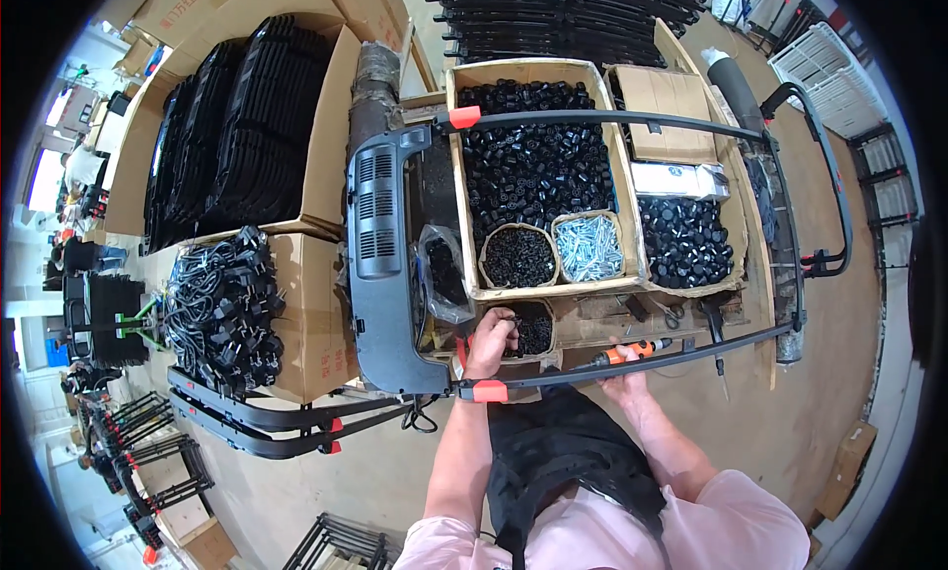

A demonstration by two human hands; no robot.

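Observation:
A black tubular frame (632, 365) lies across the bench in front of me, with a dark plastic housing (375, 214) with vent slots at its left end and red clips on its bars. My left hand (491, 341) is at the edge of a small bin of black screws (535, 331), fingers pinched together; whatever they hold is too small to make out. My right hand (625, 370) grips an orange electric screwdriver (632, 353) close to the near bar, its tip pointing left.
A carton tray (459, 185) holds black plastic caps, with smaller bins of black screws (517, 257) and silver screws (590, 248). Round black caps (684, 242) lie to the right, near scissors (673, 317). Plugs with cables (227, 313) and a carton of black panels (321, 135) stand left.

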